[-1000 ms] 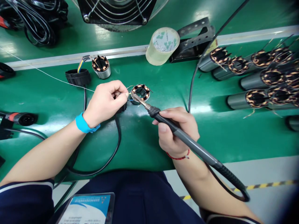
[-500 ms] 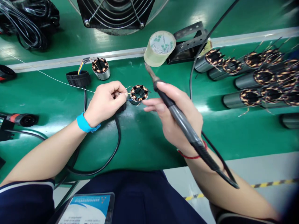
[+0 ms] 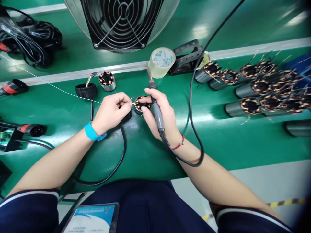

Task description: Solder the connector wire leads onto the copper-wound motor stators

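Note:
My left hand (image 3: 115, 110) pinches a thin yellow wire (image 3: 133, 103) at the near side of a copper-wound motor stator (image 3: 139, 105). A fine, pale strand of solder wire (image 3: 60, 90) runs from this hand off to the upper left. Across my right hand (image 3: 161, 113) lies a grey soldering iron (image 3: 158, 115), its tip pointing up and away toward the tape roll. The thumb and a finger of that hand reach over the stator, which they partly cover. A black cap (image 3: 126, 117) is half hidden beside my left fingers.
A tape roll (image 3: 162, 62) stands by a black metal bracket (image 3: 187, 60). Several wound stators (image 3: 250, 106) fill the right side. Behind are a fan (image 3: 123, 26) and bundled black cables (image 3: 31, 35). Another stator (image 3: 107, 81) sits near a wired black cap (image 3: 86, 91).
My right hand has moved left onto the stator, and the soldering iron has swung more upright. The left hand keeps its pinch. The whole view has shifted slightly.

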{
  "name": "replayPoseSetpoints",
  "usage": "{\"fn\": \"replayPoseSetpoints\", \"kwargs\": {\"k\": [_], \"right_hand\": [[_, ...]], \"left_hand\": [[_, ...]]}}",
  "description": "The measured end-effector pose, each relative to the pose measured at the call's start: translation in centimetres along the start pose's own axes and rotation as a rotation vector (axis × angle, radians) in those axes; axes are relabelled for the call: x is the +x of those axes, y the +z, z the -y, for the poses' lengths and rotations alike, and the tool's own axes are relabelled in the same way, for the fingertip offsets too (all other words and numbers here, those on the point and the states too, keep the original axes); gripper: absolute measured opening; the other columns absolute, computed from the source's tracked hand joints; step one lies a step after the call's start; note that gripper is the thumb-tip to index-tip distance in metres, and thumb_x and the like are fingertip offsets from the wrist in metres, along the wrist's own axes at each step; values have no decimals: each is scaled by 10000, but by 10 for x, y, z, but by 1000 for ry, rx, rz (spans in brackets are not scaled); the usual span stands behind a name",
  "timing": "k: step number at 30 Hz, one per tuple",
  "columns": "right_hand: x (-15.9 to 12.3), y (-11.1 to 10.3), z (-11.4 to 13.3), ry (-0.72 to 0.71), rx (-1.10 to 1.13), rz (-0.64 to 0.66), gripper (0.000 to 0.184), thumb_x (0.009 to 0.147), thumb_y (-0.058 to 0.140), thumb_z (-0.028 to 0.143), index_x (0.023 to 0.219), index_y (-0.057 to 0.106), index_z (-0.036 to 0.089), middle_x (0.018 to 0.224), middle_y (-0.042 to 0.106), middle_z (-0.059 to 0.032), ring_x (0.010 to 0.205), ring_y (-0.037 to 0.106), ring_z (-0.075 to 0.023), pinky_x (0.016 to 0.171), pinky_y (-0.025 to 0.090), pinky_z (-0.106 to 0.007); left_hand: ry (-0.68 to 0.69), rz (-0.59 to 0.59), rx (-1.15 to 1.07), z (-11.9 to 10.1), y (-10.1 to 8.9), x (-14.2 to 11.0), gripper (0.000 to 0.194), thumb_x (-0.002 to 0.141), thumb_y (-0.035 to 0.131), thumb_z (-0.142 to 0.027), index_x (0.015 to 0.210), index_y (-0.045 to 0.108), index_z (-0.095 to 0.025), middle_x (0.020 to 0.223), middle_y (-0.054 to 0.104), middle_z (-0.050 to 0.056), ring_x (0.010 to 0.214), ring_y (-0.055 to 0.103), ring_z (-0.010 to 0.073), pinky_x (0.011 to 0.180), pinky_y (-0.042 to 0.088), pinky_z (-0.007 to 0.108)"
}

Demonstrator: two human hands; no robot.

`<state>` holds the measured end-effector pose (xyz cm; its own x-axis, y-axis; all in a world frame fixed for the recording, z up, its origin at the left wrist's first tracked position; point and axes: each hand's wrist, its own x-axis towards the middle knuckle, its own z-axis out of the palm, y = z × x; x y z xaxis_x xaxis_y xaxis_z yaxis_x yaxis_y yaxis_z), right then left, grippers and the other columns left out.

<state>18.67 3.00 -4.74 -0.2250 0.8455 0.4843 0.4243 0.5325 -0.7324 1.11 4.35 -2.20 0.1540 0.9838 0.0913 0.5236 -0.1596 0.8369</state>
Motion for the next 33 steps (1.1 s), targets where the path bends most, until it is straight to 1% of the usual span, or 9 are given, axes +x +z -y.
{"fn": "replayPoseSetpoints", "kwargs": {"k": [5, 10, 14, 16, 18, 20, 22, 28, 33], "right_hand": [[-1, -2, -1, -41, -25, -62, 401, 918, 505, 202, 1310, 464, 276, 1043, 703, -27, 1007, 658, -205, 933, 519, -417], [-1, -17, 8, -76, 16, -115, 313, 931, 542, 278, 1245, 543, 285, 1151, 665, -47, 949, 675, -209, 841, 573, -407], [-10, -31, 18, -33, 80, -227, 218, 860, 644, 251, 1074, 608, 266, 952, 655, -40, 752, 652, -185, 660, 569, -366], [-16, -32, 19, -62, 127, -276, 165, 843, 644, 243, 1005, 610, 247, 804, 603, -21, 605, 584, -151, 523, 506, -323], [-21, -30, 15, -147, 170, -283, 126, 830, 626, 226, 955, 610, 222, 699, 540, 2, 518, 504, -123, 448, 433, -296], [-24, -27, 11, -219, 199, -266, 120, 804, 621, 200, 924, 610, 198, 669, 522, 8, 504, 473, -116, 444, 419, -295], [-25, -23, 7, -234, 208, -249, 128, 789, 614, 175, 916, 609, 194, 676, 538, 3, 520, 482, -122, 459, 429, -301], [-25, -22, 7, -122, 192, -247, 90, 802, 629, 220, 887, 603, 217, 655, 538, 15, 510, 486, -118, 439, 403, -282], [-28, -22, 7, -80, 204, -216, 90, 820, 630, 248, 899, 592, 232, 651, 540, 21, 497, 501, -113, 431, 407, -272]], "left_hand": [[-5, 6, -5, -1, -2, -1, 79, 715, 538, -153, 657, 592, -147, 574, 555, -33, 509, 420, 75, 486, 314, 199], [11, 24, 5, -3, -1, -2, 80, 705, 536, -136, 632, 566, -153, 555, 518, -43, 500, 386, 71, 497, 317, 207], [4, 5, 7, -4, 1, -3, 88, 702, 533, -127, 621, 551, -155, 558, 519, -42, 509, 395, 73, 510, 320, 216], [-3, 10, 0, -4, 2, -3, 88, 700, 532, -123, 621, 549, -158, 552, 518, -43, 505, 394, 74, 505, 314, 219], [-5, 17, -8, -3, 2, -3, 92, 702, 529, -120, 622, 547, -161, 543, 513, -44, 498, 390, 74, 498, 309, 221], [1, 17, -12, -3, 3, -3, 97, 704, 526, -116, 622, 546, -162, 545, 517, -44, 496, 390, 73, 497, 309, 221], [14, 11, -7, -3, 3, -3, 99, 704, 525, -110, 622, 546, -161, 552, 526, -43, 494, 391, 69, 498, 310, 220], [63, -4, 40, -1, 4, -2, 117, 710, 520, -98, 612, 540, -159, 535, 517, -48, 484, 388, 61, 515, 317, 219], [73, -19, 56, -2, 5, -2, 125, 710, 528, -96, 602, 534, -158, 532, 510, -47, 478, 381, 56, 508, 313, 217]]}}
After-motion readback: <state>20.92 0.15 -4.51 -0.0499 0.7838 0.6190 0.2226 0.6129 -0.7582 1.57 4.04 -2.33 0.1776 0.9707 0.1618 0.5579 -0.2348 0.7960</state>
